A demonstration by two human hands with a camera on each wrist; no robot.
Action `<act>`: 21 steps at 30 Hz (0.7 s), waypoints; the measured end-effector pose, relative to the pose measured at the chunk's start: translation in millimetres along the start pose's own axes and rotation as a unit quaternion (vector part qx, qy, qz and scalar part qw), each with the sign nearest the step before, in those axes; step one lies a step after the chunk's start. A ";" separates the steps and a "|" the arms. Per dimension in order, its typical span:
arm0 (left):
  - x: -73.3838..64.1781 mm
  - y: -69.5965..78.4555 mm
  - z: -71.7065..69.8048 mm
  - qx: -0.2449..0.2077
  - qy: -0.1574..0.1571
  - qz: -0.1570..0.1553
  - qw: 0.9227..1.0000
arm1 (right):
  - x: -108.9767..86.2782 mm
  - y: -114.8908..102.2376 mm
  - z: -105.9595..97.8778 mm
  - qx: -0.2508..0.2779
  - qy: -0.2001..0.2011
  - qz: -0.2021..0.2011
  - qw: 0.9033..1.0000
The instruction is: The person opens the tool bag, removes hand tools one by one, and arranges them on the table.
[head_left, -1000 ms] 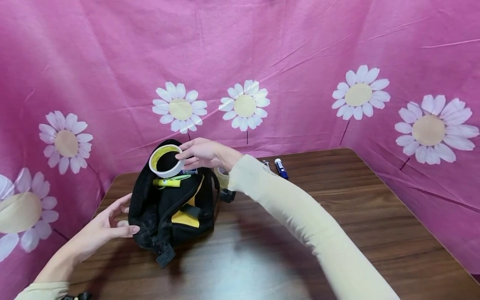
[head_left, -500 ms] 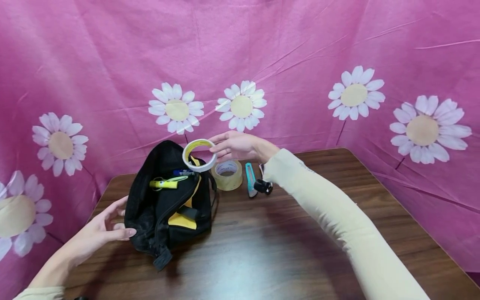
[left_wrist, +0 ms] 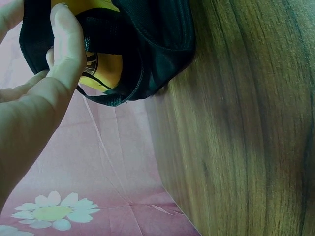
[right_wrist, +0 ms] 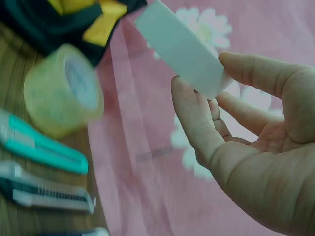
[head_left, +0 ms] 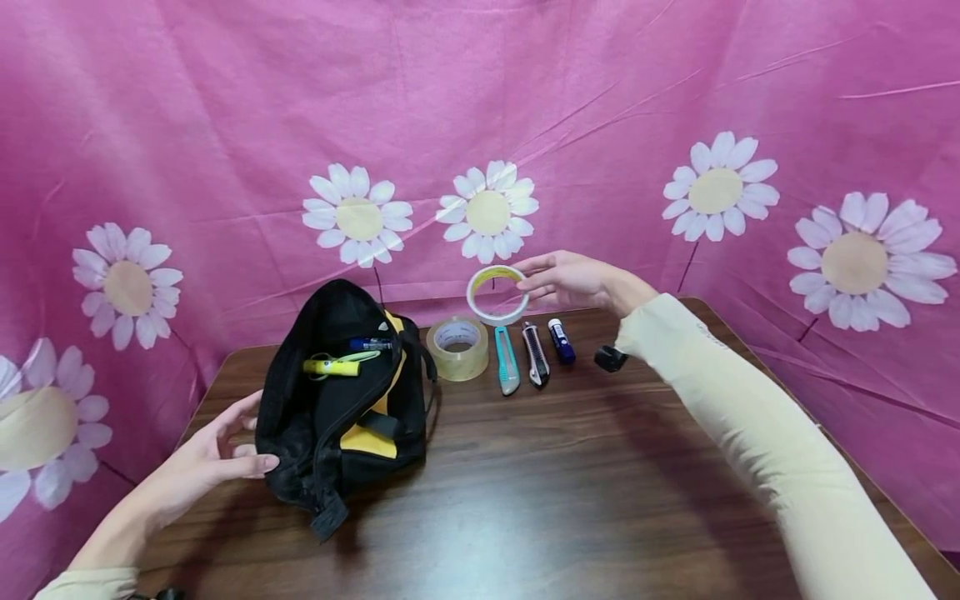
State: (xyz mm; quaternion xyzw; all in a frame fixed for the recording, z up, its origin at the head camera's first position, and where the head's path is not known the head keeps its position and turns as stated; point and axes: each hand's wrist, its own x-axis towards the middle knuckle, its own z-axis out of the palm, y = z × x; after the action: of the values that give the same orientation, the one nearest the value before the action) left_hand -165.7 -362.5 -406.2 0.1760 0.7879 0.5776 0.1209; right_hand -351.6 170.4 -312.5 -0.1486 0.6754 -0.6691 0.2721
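Note:
In the head view, my right hand (head_left: pixel 573 281) pinches a roll of white tape (head_left: pixel 498 318) by its rim, above the far part of the table. The right wrist view shows the roll's white outer face (right_wrist: pixel 182 51) between thumb and fingers. My left hand (head_left: pixel 213 454) grips the left edge of a black and yellow bag (head_left: pixel 330 433), thumb in front; the other fingers are partly hidden behind it. The bag stands open at the top, with a yellow highlighter (head_left: pixel 332 367) and a blue marker-like stick (head_left: pixel 371 343) inside.
Right of the bag, a roll of clear packing tape (head_left: pixel 457 362), a teal box cutter (head_left: pixel 507 362), a grey and black box cutter (head_left: pixel 536 356) and a blue tube with a white cap (head_left: pixel 561 342) line the wooden table (head_left: pixel 562 500). A pink flowered cloth (head_left: pixel 600 108) hangs behind.
My right hand has carried the white tape roll from over the bag's opening rightward, to above the box cutters. My left hand stays on the bag.

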 end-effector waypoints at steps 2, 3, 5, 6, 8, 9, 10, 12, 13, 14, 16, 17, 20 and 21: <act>-0.4 -1.8 -0.3 -0.003 0.000 0.001 1.000 | -6.2 7.5 -15.0 -0.004 0.009 0.003 1.000; -0.7 -2.6 -0.6 -0.005 0.000 0.001 1.000 | -9.3 11.9 -22.4 -0.005 0.013 0.003 1.000; -1.0 -4.2 -1.2 -0.008 0.002 0.001 1.000 | -15.1 22.2 -37.2 -0.001 0.024 0.003 1.000; -1.1 -4.9 -1.3 -0.009 0.003 0.001 1.000 | -18.1 27.9 -44.3 0.000 0.031 0.002 1.000; -0.5 -5.7 -0.8 -0.010 0.004 0.001 1.000 | -24.8 40.3 -58.5 0.006 0.050 -0.001 0.999; -0.3 -6.2 -0.4 -0.011 0.004 0.000 1.000 | -28.6 46.6 -64.9 0.006 0.059 -0.001 0.998; -0.2 -6.9 0.1 -0.011 0.003 -0.001 1.000 | -32.2 53.3 -71.2 0.006 0.068 0.001 0.998; -0.4 -8.2 1.0 -0.015 0.002 -0.004 1.000 | -39.6 66.7 -81.8 0.009 0.084 0.006 0.996; -0.7 -8.7 1.6 -0.018 0.003 -0.009 1.000 | -43.1 73.2 -86.5 0.010 0.092 0.009 0.996; -1.1 -9.4 1.8 -0.018 0.003 -0.010 1.000 | -46.3 79.4 -90.7 0.014 0.100 0.012 0.995; -1.9 -10.1 2.0 -0.021 0.003 -0.012 1.000 | -52.3 90.4 -98.3 0.020 0.118 0.014 0.993; -2.3 -10.2 2.0 -0.023 0.003 -0.012 1.000 | -54.9 95.2 -101.8 0.027 0.128 0.014 0.991; -2.8 -10.2 1.8 -0.024 -0.001 -0.007 1.000 | -60.5 107.5 -111.0 0.039 0.153 0.015 0.987; -2.7 -9.9 1.7 -0.024 -0.001 -0.007 1.000 | -61.9 111.7 -113.8 0.044 0.158 0.016 0.986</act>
State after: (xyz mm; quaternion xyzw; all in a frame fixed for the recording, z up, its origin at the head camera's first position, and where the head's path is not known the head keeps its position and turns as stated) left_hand -163.9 -364.9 -416.2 0.1684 0.7747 0.5956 0.1295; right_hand -347.7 305.7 -417.0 -0.0180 0.6818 -0.7092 0.1784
